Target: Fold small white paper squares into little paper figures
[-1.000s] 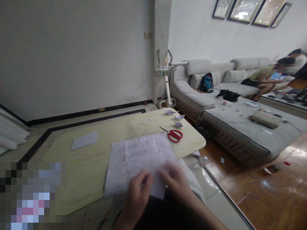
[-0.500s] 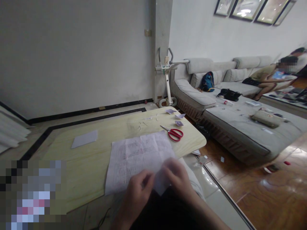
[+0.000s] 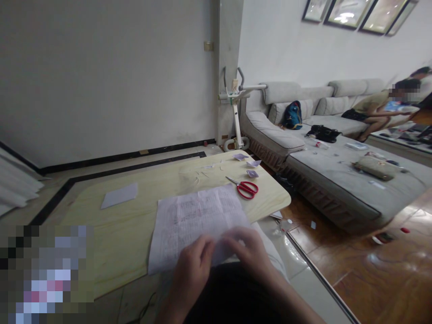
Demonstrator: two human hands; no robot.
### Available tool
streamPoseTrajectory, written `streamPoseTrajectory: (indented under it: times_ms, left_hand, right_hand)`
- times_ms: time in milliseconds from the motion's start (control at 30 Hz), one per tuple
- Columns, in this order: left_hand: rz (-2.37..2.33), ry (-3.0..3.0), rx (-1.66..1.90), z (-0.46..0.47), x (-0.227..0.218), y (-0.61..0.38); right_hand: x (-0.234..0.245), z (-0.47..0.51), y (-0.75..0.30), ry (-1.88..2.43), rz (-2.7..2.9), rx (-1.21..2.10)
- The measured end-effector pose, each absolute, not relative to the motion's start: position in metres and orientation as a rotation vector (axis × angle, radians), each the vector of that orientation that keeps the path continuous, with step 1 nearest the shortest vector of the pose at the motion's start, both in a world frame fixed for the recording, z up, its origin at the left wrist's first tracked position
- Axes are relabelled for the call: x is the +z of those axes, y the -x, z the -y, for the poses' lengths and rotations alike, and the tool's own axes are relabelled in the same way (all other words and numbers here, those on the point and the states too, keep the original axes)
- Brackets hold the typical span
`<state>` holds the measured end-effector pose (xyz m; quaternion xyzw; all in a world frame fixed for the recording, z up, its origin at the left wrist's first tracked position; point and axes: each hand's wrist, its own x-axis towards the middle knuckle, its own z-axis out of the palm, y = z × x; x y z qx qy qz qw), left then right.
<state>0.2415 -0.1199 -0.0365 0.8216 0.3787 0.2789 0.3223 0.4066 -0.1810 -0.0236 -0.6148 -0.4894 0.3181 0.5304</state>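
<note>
A large creased white sheet of paper with faint red and blue writing lies on the pale wooden table in front of me. My left hand and my right hand both pinch its near right corner at the table edge, fingers closed on the paper. The corner lies folded over under my fingertips. Red-handled scissors rest on the table beyond the sheet, to the right.
A small white paper lies at the table's left. Small folded purple pieces and paper scraps sit at the far end. A grey sofa with bags stands right, where another person sits. Scraps litter the wooden floor.
The hanging corner of the sheet has been drawn up and folded under my fingers. Both hands shifted slightly up toward the table edge.
</note>
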Motion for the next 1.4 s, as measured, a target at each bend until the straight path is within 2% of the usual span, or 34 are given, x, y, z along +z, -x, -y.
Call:
streamPoseTrajectory:
  times_ms: [300, 433, 567, 767, 1000, 1400]
  left_hand:
    - [-1.051, -2.087, 0.829, 0.118, -0.043, -0.241]
    - [-1.107, -1.996, 0.886, 0.115, -0.045, -0.242]
    - [-1.085, -1.865, 0.878, 0.111, -0.039, -0.238]
    - [-1.056, -1.658, 0.807, 0.115, -0.023, -0.239]
    - [-1.054, -1.521, 0.784, 0.121, -0.020, -0.247]
    - [-0.873, -1.509, 0.870, 0.130, -0.021, -0.248]
  right_hand:
    - [-0.028, 0.180, -0.406, 1.447, 1.109, 0.808]
    - [-0.025, 0.184, -0.409, 1.313, 1.188, 0.902]
    - [-0.016, 0.188, -0.412, 1.138, 1.210, 1.071]
    - [-0.017, 0.187, -0.407, 1.131, 1.153, 1.140]
    - [-0.018, 0.187, -0.405, 1.082, 1.368, 1.007]
    - [-0.036, 0.178, -0.395, 1.236, 0.943, 0.956]
